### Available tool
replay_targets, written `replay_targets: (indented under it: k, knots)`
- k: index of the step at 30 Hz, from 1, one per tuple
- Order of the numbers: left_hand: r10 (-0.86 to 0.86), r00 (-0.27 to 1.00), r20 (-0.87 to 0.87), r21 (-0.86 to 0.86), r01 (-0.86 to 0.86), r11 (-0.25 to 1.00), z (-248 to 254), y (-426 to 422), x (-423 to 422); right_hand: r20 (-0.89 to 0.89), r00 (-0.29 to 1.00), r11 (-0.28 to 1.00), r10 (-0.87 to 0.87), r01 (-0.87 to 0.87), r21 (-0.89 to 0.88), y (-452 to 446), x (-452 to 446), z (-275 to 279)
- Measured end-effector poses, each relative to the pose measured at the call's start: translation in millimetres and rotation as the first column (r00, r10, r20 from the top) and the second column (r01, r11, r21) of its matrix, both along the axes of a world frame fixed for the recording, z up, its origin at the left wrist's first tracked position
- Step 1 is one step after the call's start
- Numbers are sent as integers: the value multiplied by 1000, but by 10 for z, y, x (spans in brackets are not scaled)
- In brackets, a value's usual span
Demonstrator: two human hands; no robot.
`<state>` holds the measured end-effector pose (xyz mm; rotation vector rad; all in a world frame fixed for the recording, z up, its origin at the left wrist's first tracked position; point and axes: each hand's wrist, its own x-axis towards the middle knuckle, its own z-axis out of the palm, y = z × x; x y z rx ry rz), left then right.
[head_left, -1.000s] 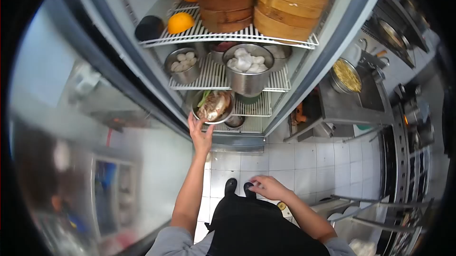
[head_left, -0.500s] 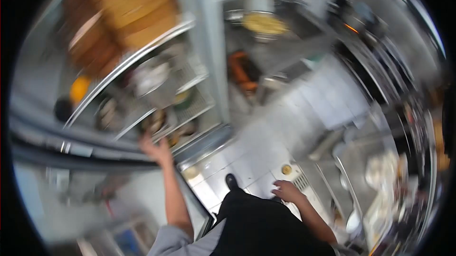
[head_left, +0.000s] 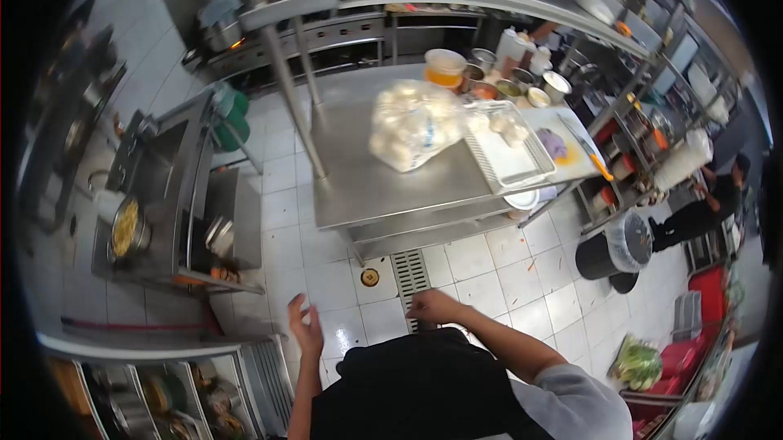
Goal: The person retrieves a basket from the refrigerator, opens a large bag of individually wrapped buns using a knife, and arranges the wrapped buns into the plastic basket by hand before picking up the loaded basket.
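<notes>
Raised over the tiled floor, my left hand is empty, its fingers apart and curved. My right hand hangs in front of the black apron, near a floor drain grate; its fingers are curled in and I make out nothing in them. Ahead stands a steel table. On it are a clear plastic bag of round white pieces, a white tray with a small bag, and a white cutting board with purple pieces and an orange-handled knife.
An open fridge with shelves is at the lower left. Beyond it are a sink counter and a bowl of yellow strips. A black bin stands right of the table, with a person beyond. Another person is at the back.
The view has swung right, from the fridge to the steel table. My left hand has let go of the bowl on the fridge shelf. My right hand's fingers are now curled in.
</notes>
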<state>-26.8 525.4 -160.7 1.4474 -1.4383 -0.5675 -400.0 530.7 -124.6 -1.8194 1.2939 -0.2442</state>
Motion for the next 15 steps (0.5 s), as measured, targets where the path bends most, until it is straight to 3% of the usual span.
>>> replay_targets:
  k: [2, 3, 5, 6, 8, 10, 11, 15]
  knots:
    - [-146, 986, -87, 1, 146, 989, 267, -633, -700, 189, 979, 986, -72, 99, -137, 9, -657, -197]
    - [-200, 972, -119, -7, 201, 980, 534, -913, -1086, 267, 923, 950, -278, 305, -65, 30, -838, 0]
    - [-290, 946, -142, -11, 292, 956, 1223, -1405, -1817, 309, 865, 900, -395, 431, -58, -35, -1211, 336]
    - [-328, 936, -130, -2, 331, 944, 1473, -1664, -2114, 256, 881, 911, -399, 412, 3, -135, -1412, 421]
    - [-393, 919, 33, -127, 394, 910, 1601, -2336, -2575, 140, 899, 909, -415, 401, 117, -400, -1770, 444]
    - [-382, 920, 88, -25, 386, 922, 1908, -2910, -2987, 349, 838, 885, -420, 463, -48, -645, -1801, 859]
    - [-349, 923, 160, -95, 367, 925, 1925, -3242, -3157, 445, 801, 857, -400, 500, -129, -775, -1780, 1085]
    - [-260, 870, 420, -196, 367, 909, 1686, -4203, -3578, 449, 787, 822, -424, 542, -173, -1435, -1802, 1376]
